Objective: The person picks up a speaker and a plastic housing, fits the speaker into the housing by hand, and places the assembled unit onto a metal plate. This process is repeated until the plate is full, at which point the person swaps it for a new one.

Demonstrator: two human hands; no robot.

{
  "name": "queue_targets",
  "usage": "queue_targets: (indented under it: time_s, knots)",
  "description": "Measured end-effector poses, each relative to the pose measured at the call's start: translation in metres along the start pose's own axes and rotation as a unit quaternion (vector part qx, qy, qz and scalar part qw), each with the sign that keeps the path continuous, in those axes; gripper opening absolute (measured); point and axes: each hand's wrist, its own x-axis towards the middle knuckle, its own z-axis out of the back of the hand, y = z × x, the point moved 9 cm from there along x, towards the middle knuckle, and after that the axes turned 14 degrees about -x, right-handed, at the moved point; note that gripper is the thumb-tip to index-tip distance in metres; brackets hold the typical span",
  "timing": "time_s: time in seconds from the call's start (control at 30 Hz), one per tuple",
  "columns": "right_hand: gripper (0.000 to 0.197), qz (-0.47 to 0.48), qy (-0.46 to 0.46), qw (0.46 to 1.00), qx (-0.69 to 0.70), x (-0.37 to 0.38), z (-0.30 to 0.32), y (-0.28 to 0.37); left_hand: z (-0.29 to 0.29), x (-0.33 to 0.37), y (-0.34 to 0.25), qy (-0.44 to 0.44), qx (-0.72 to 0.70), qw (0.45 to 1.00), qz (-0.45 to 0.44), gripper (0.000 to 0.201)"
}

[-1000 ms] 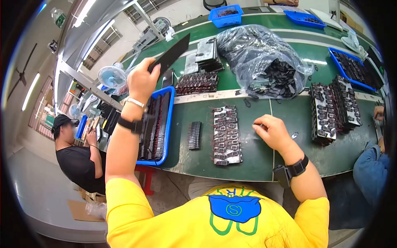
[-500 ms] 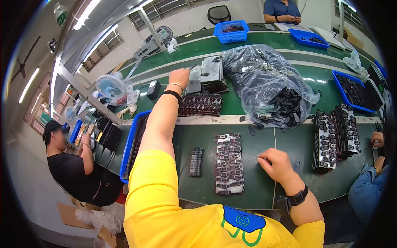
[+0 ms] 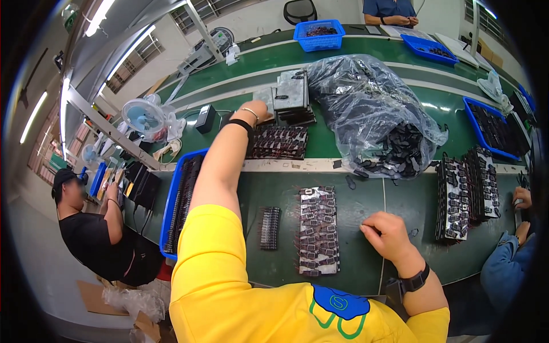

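My left hand (image 3: 260, 111) reaches across to the near edge of a grey flat plate (image 3: 263, 96), beside a taller stack of grey plates (image 3: 292, 90). Its fingers are mostly hidden, so I cannot tell whether they grip anything. Over the green table, my right hand (image 3: 388, 232) hovers with curled fingers and nothing visible in them. Between my arms lies a light panel (image 3: 318, 228) covered with rows of small black parts with thin dark red wires. To its left is a small bundle of similar black parts (image 3: 269, 228).
A clear plastic bag (image 3: 377, 114) spills black parts. Panels with black parts are stacked at right (image 3: 454, 200) and behind the ledge (image 3: 279, 143). A blue tray (image 3: 170, 237) stands by my left arm. Other people sit at left, far side and right (image 3: 523, 197).
My left hand has come down slightly and nearer the low plate; the thin dark thing seen at its fingertips no longer shows. My right hand has barely shifted. The view has tilted a little.
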Motion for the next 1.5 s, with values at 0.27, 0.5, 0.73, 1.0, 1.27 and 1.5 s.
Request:
queue_targets:
  time_s: [0.27, 0.5, 0.73, 1.0, 1.27, 1.5]
  knots:
    - [0.004, -0.001, 0.006, 1.000, 0.007, -0.038, -0.018, -0.003, 0.052, -0.095, -0.003, -0.064, 0.008, 0.995, -0.076, 0.029]
    - [0.008, 0.024, 0.043, 0.999, 0.019, -0.032, -0.034, 0.004, 0.061, -0.290, -0.130, -0.062, -0.102, 0.958, -0.260, 0.023]
    - [0.025, 0.143, 0.075, 0.986, -0.025, -0.081, -0.062, 0.096, -0.070, -0.451, -0.176, -0.050, -0.333, 0.890, -0.308, 0.017]
    - [0.031, 0.134, 0.027, 0.983, -0.123, -0.093, -0.112, 0.130, -0.152, -0.461, -0.137, -0.119, -0.653, 0.731, -0.159, 0.016]
    - [0.029, 0.193, -0.043, 0.966, -0.165, -0.105, -0.116, 0.140, -0.190, -0.451, -0.128, 0.000, -0.802, 0.597, -0.025, 0.018]
    - [0.030, 0.230, -0.068, 0.960, -0.148, -0.114, -0.109, 0.166, -0.204, -0.443, -0.140, 0.125, -0.889, 0.437, 0.053, 0.020]
